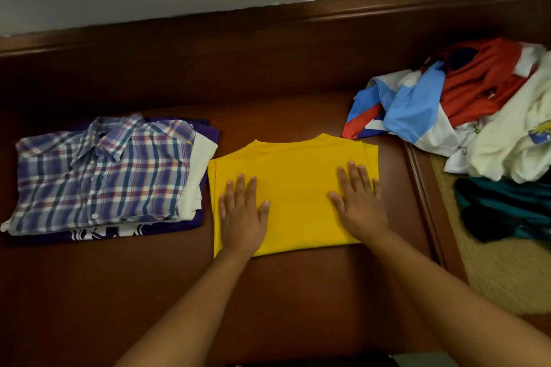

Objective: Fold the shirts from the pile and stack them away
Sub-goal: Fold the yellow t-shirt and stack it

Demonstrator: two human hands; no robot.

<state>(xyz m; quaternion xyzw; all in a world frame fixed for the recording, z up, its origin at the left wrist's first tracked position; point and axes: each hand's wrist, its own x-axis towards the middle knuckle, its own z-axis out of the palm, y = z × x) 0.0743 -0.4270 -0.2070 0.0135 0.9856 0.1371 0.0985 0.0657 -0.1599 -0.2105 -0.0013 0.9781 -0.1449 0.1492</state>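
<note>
A yellow shirt (293, 176) lies folded into a rectangle in the middle of the brown wooden surface (89, 292). My left hand (243, 213) presses flat on its left half, fingers straight. My right hand (359, 202) presses flat on its right half near the edge. To the left sits a stack of folded shirts (101, 176) with a plaid shirt on top, a white one and a purple one beneath. At the right lies the unfolded pile (465, 107): blue-white-red, red and cream garments heaped together.
A dark teal garment (504, 211) lies below the pile on a woven tan mat (507, 283). A raised wooden ledge (268, 39) runs along the back under a pale wall. A wooden ridge (423, 202) divides the surface from the mat.
</note>
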